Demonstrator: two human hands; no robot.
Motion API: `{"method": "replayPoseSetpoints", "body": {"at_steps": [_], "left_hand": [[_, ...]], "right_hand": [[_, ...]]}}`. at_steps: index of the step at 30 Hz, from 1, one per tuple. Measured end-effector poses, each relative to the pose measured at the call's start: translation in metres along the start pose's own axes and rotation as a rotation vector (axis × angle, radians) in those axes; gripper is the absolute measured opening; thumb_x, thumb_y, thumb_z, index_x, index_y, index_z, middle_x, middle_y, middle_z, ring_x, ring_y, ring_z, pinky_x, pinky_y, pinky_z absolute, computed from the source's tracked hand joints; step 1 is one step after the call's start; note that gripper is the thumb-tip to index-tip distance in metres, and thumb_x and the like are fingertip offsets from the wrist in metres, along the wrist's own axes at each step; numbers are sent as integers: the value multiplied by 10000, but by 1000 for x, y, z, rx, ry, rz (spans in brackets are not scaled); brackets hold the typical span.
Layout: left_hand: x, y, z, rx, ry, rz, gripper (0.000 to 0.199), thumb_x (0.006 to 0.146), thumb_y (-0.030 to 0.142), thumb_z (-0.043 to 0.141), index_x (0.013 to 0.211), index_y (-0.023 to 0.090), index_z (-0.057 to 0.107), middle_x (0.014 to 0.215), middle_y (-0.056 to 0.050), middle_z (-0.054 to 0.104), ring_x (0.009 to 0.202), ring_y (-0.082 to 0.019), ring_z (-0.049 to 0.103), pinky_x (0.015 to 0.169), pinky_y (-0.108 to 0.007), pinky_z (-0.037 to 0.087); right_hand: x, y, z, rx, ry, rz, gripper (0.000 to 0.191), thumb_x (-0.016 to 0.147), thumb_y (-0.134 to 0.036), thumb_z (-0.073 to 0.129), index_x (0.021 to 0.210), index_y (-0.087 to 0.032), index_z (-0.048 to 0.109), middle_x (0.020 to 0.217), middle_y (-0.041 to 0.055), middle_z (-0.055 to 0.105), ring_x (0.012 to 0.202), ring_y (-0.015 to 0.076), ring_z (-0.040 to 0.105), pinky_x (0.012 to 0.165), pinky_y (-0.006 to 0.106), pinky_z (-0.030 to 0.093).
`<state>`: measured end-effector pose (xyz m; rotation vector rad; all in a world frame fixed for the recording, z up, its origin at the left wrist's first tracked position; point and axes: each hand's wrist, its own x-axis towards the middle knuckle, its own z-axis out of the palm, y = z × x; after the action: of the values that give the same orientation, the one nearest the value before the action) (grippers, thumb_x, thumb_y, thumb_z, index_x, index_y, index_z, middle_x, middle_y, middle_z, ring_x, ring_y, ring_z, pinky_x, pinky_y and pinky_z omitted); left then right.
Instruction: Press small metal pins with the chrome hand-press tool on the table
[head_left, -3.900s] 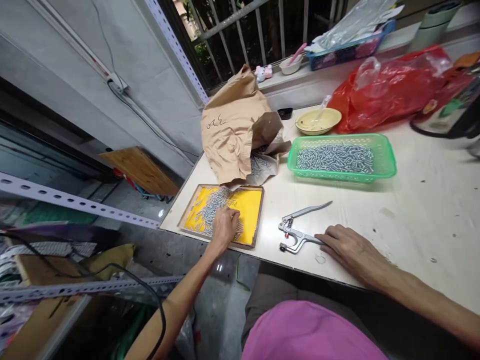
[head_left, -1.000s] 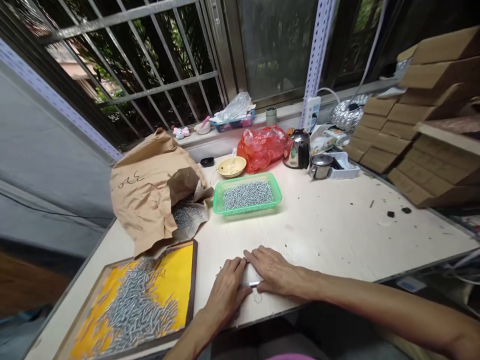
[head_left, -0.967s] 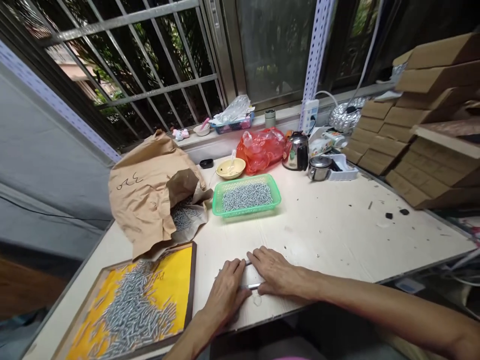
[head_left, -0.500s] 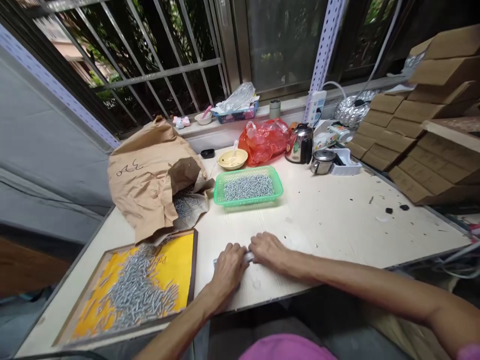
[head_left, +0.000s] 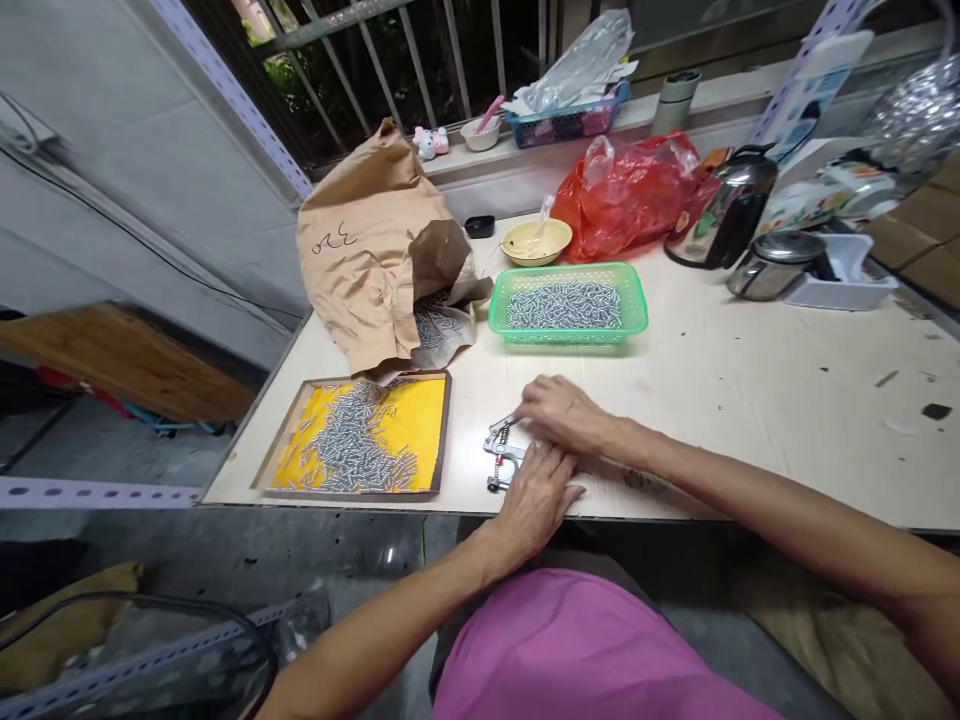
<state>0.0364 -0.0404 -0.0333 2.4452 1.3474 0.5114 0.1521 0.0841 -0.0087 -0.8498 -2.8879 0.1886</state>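
Silver metal spring-loaded pliers point(head_left: 495, 444) on pale counter point(head_left: 697, 390), right of shallow yellow-bottomed tray point(head_left: 421, 425) holding silver pins point(head_left: 349, 445). Left hand point(head_left: 537, 492) over lower handle, right hand point(head_left: 564, 412) at upper handle point(head_left: 511, 421); can't tell if either grip clenched.

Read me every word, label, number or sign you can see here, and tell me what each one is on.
"320", handwritten, upside down, on the brown paper bag.
"Pr", the start of lettering on the yellow tray; the rest is unclear.
Too blurred to read: any print on the white-and-blue item at upper right and the patterned packet beside the kettle.
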Motion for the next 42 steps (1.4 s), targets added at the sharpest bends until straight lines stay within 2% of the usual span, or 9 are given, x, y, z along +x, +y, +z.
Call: {"method": "replayPoseSetpoints", "body": {"at_steps": [6, 10, 13, 19, 23, 28, 31, 35, 42], "left_hand": [[-48, 4, -38, 31, 55, 301, 188, 924, 209, 469, 1062, 156, 585, 887, -57, 652, 820, -146, 596, 735, -260, 480], [-71, -45, -89, 322, 275, -201, 209, 924, 173, 446, 1035, 155, 622, 880, -75, 636, 830, -175, 545, 750, -300, 456], [-78, -95, -119, 478, 190, -517, 229, 923, 211, 451, 987, 151, 663, 886, -90, 624, 868, -211, 517, 763, -323, 447], [-85, -139, -124, 490, -123, -598, 290, 903, 182, 421, 807, 184, 695, 866, -84, 612, 958, -249, 514, 809, -333, 422], [-86, -151, -119, 438, -119, -682, 302, 902, 226, 393, 867, 163, 686, 908, -100, 621, 999, -260, 540, 832, -337, 422], [-81, -165, -126, 325, -98, -739, 227, 829, 245, 434, 772, 155, 635, 859, -101, 627, 888, -251, 589, 798, -341, 434], [-71, -155, -135, 198, 4, -734, 198, 784, 301, 477, 727, 175, 620, 821, -80, 633, 828, -235, 600, 750, -328, 435], [-45, -106, -135, -197, 97, -810, 324, 759, 469, 544, 783, 169, 664, 719, -46, 639, 691, -187, 589, 636, -282, 434], [-4, -48, -80, -704, 70, -938, 385, 637, 462, 694, 783, 105, 690, 545, 13, 563, 441, -72, 395, 421, -201, 294]], "right_hand": [[25, -45, 12, 52, -77, -499, 115, 846, -221, 604, 741, -195, 644, 895, 67, 588, 980, 219, 412, 729, 329, 281], [29, -50, 32, 73, 25, -571, 123, 857, -178, 562, 738, -160, 591, 813, 56, 580, 826, 179, 450, 702, 327, 305], [28, -49, 30, 211, 276, -484, 121, 891, -154, 489, 823, -150, 590, 789, 47, 596, 772, 156, 486, 694, 302, 353], [50, 1, -50, 102, 765, 44, 163, 904, -140, 448, 868, -162, 605, 790, 64, 611, 793, 178, 540, 740, 319, 424], [49, 8, -81, -169, 761, 217, 237, 897, -127, 481, 1107, -138, 589, 1073, 132, 615, 964, 231, 526, 802, 369, 408], [4, -40, -29, 41, 395, 62, 119, 920, -216, 504, 917, -180, 618, 842, 34, 600, 769, 165, 506, 657, 295, 369], [-30, -54, 8, 191, 184, 149, 163, 863, -343, 605, 916, -189, 591, 907, 30, 573, 796, 172, 503, 681, 302, 360], [-56, -48, 26, 182, 47, 217, 63, 907, -210, 518, 901, -179, 574, 927, 41, 553, 820, 171, 488, 704, 303, 323], [-60, -41, 28, 91, 14, 220, 159, 939, -160, 432, 886, -172, 581, 875, 45, 545, 772, 157, 457, 657, 306, 260]]}}
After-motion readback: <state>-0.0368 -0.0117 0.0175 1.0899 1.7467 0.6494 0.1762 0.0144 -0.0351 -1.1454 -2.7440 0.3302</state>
